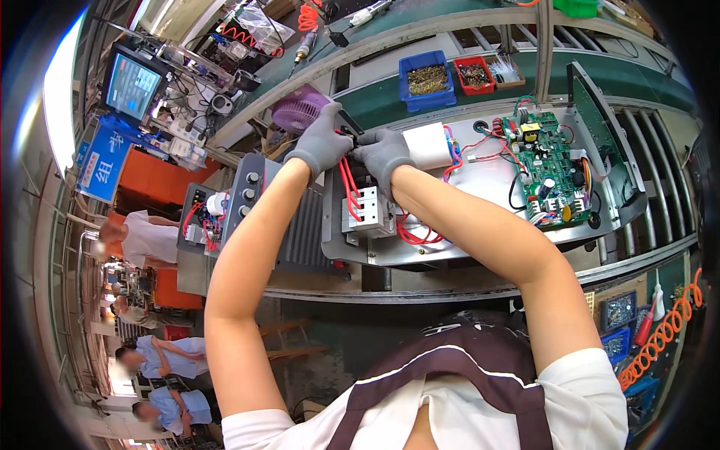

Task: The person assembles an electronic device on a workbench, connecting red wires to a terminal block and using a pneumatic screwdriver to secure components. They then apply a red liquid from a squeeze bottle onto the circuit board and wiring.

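An open metal chassis (pixel 480 187) lies on the bench, with a green circuit board (pixel 547 169) at its right end and a white terminal block (pixel 367 210) at its left. Red wires (pixel 349 187) run up from the block. My left hand (pixel 321 139), in a grey glove, pinches the upper ends of these red wires. My right hand (pixel 382 154), also gloved, is closed just beside it on the same wire bundle, in front of a white box-shaped part (pixel 429 145).
A second grey unit with knobs (pixel 247 202) lies left of the chassis. A purple fan (pixel 298 111) stands behind my hands. Blue bin (pixel 427 79) and red bin (pixel 474 75) of small parts sit on the shelf. Other people work at far left (pixel 150 236).
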A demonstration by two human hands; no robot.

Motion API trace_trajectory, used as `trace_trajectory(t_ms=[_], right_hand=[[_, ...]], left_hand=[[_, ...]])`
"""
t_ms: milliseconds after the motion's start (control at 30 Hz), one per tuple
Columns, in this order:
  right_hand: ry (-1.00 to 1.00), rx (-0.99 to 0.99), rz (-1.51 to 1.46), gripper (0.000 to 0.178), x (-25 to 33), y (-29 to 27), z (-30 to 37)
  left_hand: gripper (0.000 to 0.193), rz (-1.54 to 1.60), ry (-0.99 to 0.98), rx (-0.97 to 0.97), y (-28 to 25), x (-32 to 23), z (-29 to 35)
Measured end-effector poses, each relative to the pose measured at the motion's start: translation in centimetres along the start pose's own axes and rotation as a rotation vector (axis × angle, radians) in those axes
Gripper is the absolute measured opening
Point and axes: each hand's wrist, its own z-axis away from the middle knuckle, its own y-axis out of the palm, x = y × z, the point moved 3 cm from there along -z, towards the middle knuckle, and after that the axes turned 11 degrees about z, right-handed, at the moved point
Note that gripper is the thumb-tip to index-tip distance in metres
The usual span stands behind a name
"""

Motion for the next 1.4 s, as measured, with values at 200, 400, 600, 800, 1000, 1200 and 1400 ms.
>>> trace_trajectory(t_ms=[200,400,600,800,1000,1200,1400], right_hand=[[-0.167,-0.070,0.246,0.032,0.1,-0.3,0.8],[-0.267,-0.076,0.239,0.030,0.9,-0.8,2.3],[-0.367,-0.076,0.346,0.027,1.4,-1.7,2.5],[-0.484,-0.034,0.358,0.024,1.7,-2.1,3.1],[-0.550,-0.033,0.389,0.026,2.2,-2.3,3.7],[-0.796,-0.197,0.526,0.031,1.7,-2.0,3.0],[-0.396,0.049,0.311,0.035,1.3,-2.5,3.2]], left_hand=[[0.075,0.014,-0.060,0.091,-0.1,0.4,-0.3],[0.074,-0.132,0.067,0.038,-0.1,0.1,-0.2],[0.075,-0.061,0.002,0.115,0.1,-0.7,-0.2],[0.076,-0.011,-0.024,0.172,0.1,-0.4,-0.8],[0.075,0.022,-0.031,0.187,-0.1,-0.2,-0.7],[0.074,0.047,-0.067,0.215,0.3,-0.1,-1.0],[0.075,0.163,-0.096,0.264,0.0,-0.5,-0.6]])
